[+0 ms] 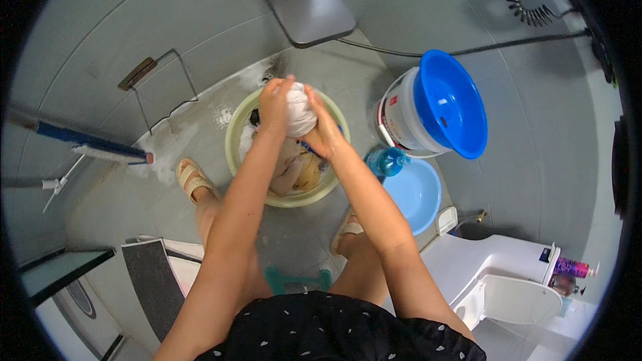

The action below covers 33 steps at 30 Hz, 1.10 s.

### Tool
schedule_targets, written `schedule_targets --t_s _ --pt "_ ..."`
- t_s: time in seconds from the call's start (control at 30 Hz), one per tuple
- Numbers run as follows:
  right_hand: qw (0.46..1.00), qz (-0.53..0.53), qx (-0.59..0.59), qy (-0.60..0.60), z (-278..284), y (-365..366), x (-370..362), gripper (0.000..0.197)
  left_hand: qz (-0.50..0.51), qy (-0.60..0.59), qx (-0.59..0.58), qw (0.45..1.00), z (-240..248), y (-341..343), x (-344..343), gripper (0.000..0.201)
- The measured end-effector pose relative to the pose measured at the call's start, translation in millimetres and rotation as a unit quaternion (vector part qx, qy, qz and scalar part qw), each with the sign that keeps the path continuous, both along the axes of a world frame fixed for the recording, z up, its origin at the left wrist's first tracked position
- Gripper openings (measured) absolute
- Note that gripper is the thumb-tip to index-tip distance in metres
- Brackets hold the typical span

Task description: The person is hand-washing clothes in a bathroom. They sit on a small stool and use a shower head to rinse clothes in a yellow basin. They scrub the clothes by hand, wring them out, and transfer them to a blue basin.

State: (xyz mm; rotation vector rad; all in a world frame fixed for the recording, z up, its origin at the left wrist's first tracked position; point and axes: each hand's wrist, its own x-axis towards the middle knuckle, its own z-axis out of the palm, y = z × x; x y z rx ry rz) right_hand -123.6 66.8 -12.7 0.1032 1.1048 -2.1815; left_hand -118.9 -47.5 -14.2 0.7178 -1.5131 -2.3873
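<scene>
"What are the hands doing?"
"From my remote seat, I'm seeing the left hand (273, 108) and right hand (324, 132) gripping a white cloth (300, 112), pressing it between them."
"Where are they holding it?"
"Over a pale basin (304, 200) on the floor, where other clothes (287, 172) are lying. A blue bottle (386, 162) is standing near its right side."

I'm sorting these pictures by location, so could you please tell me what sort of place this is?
Probably a bathroom: there is a white toilet, a square shower head and tiled grey walls.
</scene>
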Motion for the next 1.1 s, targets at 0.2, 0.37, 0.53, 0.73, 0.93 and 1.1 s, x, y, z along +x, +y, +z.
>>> schedule_targets --t_s 0.2,0.37,0.53,0.73,0.93,1.1 --pt "0.999 -0.012 0.052 -0.007 13.4 46.4 21.4 0.059 -0.150 -0.066 0.155 0.974 19.0 0.1 7.4 0.058" --pt "0.948 -0.201 0.169 0.177 48.8 123.5 1.2 0.057 -0.173 -0.124 0.053 0.976 2.5 -7.1 11.9 0.062" --pt "0.669 -0.397 0.499 0.381 109.2 214.6 -54.4 0.065 -0.142 -0.162 0.077 0.974 -7.1 -28.0 13.0 0.064" --pt "0.490 -0.318 0.747 0.317 83.2 308.3 -111.4 0.061 -0.113 -0.200 0.095 0.969 -36.9 -43.7 8.0 0.061" --pt "0.350 -0.255 0.827 0.359 59.0 249.0 -90.3 0.054 -0.084 -0.198 0.118 0.969 -29.1 -49.0 9.8 0.065" --pt "0.430 -0.162 0.589 0.664 29.2 106.8 -17.1 0.038 -0.066 -0.217 0.135 0.965 -34.7 -48.5 13.5 0.066"
